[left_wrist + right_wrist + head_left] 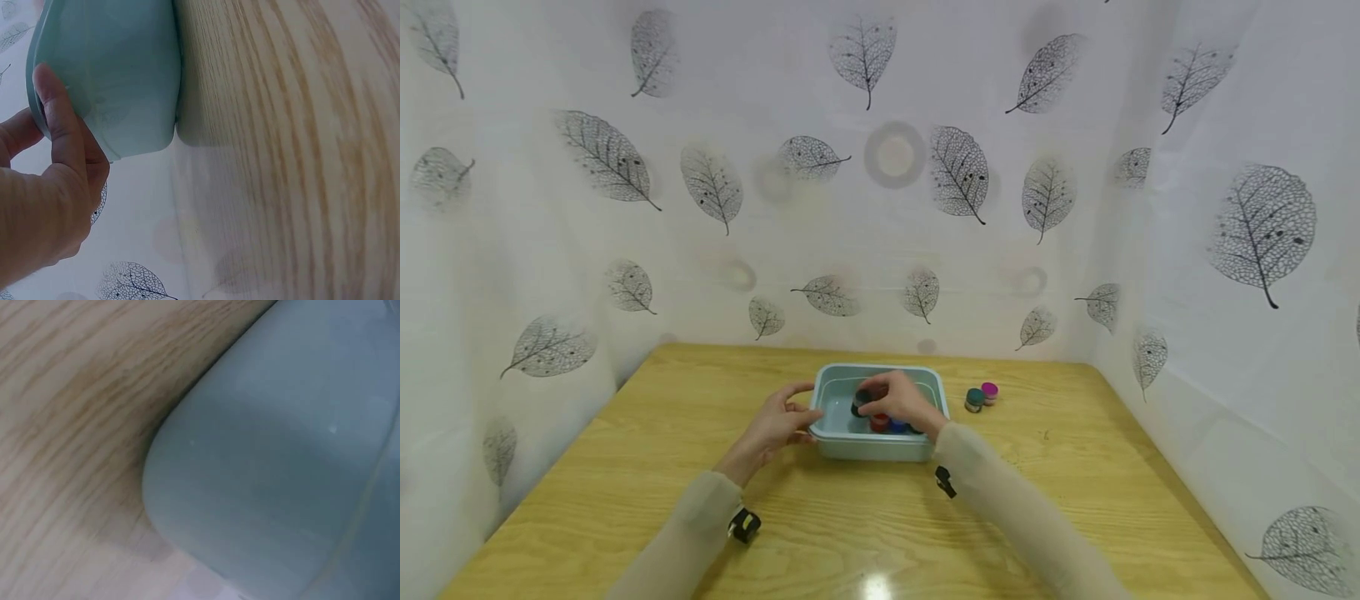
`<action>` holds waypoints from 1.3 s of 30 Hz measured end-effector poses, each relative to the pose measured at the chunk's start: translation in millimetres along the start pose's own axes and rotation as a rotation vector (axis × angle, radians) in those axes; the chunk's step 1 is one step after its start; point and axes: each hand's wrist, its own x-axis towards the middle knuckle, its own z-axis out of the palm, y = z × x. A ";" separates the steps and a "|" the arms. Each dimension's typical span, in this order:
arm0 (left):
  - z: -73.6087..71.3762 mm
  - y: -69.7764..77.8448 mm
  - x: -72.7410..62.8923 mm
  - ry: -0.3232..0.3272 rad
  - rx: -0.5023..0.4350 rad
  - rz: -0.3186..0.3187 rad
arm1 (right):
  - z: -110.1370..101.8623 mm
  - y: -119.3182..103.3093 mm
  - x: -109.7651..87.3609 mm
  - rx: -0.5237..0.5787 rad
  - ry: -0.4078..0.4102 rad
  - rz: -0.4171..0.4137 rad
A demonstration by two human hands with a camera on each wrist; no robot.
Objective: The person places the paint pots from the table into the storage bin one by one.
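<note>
A pale blue-green plastic basin (874,450) stands on the table. My left hand (778,423) grips its left end, thumb and fingers on either side of the rim, as the left wrist view of the basin wall (128,75) also shows. Over the inside of the basin, my right hand (901,398) pinches a small black jar (859,403) between thumb and fingers. Beneath that hand sit a red jar (879,423) and a blue jar (897,426), with another dark one partly hidden. Only the basin's outer side (262,481) and tabletop fill the right wrist view.
To the right of the basin, a teal-lidded jar (974,400) and a magenta-lidded jar (990,393) stand close together on the wooden table (865,517). A white curtain with leaf prints (958,171) hangs behind the table and along both sides.
</note>
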 end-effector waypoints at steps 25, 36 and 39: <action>1.3 -2.1 1.6 0.004 -0.007 -0.003 | 6.4 -3.4 6.2 -0.315 -0.067 -0.040; 2.7 -1.9 2.2 0.022 -0.027 -0.012 | 10.6 -0.2 7.8 -0.361 -0.073 -0.062; 2.8 -2.0 2.5 0.020 -0.031 -0.013 | 10.6 -0.6 7.4 -0.362 -0.073 -0.072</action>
